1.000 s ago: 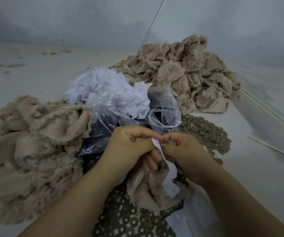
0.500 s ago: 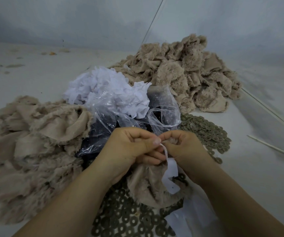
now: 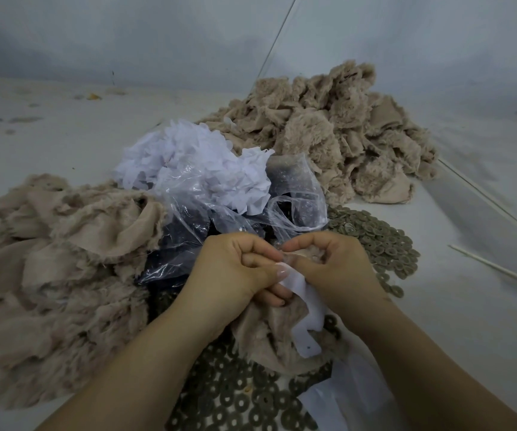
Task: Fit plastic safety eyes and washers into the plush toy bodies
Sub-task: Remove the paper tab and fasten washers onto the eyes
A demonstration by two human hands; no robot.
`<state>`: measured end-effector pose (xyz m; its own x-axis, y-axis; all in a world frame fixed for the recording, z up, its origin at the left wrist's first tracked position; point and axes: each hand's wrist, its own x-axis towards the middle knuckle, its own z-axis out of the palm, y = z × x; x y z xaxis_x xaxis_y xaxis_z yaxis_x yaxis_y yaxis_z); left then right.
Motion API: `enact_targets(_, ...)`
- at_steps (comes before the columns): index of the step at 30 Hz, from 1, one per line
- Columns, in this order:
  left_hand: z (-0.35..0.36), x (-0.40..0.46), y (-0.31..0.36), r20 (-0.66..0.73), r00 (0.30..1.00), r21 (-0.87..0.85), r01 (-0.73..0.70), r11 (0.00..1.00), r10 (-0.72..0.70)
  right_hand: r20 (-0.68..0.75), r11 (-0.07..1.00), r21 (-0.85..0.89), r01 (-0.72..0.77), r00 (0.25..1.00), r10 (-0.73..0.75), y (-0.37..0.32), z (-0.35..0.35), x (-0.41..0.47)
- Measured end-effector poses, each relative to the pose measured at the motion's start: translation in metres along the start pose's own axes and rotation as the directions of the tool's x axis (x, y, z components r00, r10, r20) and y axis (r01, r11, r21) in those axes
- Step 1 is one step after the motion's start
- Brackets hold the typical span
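Change since a second ago: my hands have drawn closer over the piece, and the white paper strip now hangs lower and more folded, trailing toward 6 o'clock.

Left hand: fingers curled, thumb pressed down onto the work; it grips the plush body at the centre of my view.

Right hand: fingers curled, pinching at the same spot, thumb tip meeting the left. What sits between the fingertips is hidden; I cannot tell whether an eye or a washer is there.

Judgement: the tighter pinch suggests I am seating a part into the fabric, so this body is mid-fitting, not finished.

Washers: grey rings spread at 6 o'clock under my forearms, more at 3 o'clock.

Clear plastic bag: at 12 o'clock, just beyond my hands, dark contents inside.

White paper heap: behind the bag.

Plush piles: one at 9 o'clock, one at 1 o'clock.
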<state>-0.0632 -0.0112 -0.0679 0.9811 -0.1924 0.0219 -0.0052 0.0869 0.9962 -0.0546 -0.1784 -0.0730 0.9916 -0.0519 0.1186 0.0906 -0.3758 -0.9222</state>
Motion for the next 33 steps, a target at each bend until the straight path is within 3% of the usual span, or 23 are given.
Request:
enact_targets(7, 0.014, 0.001, 0.000, -0.146, 0.977, 0.174, -0.129, 0.976, 0.156, -0.009, 0.999, 0.043, 0.009, 1.000, -0.009, -0.006, 0.001, -0.004)
enact_targets(12, 0.018, 0.004, -0.006, -0.231, 0.956, 0.294, -0.109, 0.950, 0.181, -0.025, 0.996, 0.086, 0.018, 1.000, -0.016, -0.007, 0.003, -0.006)
enact_targets(16, 0.016, 0.003, -0.007, -0.241, 0.957, 0.287, -0.087, 0.954, 0.160, -0.063, 0.997, 0.071, 0.035, 0.998, -0.030, -0.009, 0.004, -0.006)
enact_targets(24, 0.019, -0.002, -0.002, -0.271, 0.960, 0.085, -0.041, 0.996, 0.063, -0.085, 0.991, 0.131, 0.006, 0.996, 0.005, -0.008, 0.005, -0.007)
enact_targets(33, 0.019, -0.003, -0.005, -0.274, 0.959, 0.127, -0.045, 0.991, 0.079, -0.075, 0.983, 0.181, 0.007, 0.997, 0.007, -0.008, 0.005, -0.009)
